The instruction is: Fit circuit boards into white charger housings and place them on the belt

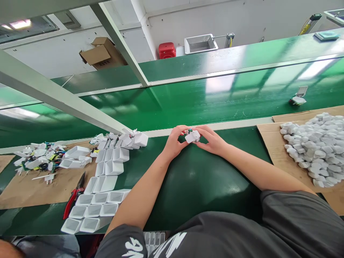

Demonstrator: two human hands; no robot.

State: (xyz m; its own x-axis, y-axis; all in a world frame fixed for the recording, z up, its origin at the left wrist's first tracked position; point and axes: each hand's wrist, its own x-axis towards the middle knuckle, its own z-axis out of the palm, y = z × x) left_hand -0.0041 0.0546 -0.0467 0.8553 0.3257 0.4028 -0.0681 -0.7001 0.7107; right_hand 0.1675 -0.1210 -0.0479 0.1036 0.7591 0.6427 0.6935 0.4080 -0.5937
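Observation:
Both hands meet over the green bench near the conveyor's edge. My left hand and my right hand together grip a small white charger housing, with a bit of green circuit board showing at its top. The fingers curl around it from either side. To the left lie rows of empty white charger shells, open side up.
Red-handled pliers rest on brown cardboard by the shells. Loose boards and plug parts are heaped at the far left. A heap of white caps sits on cardboard at the right. One assembled unit lies on the conveyor belt.

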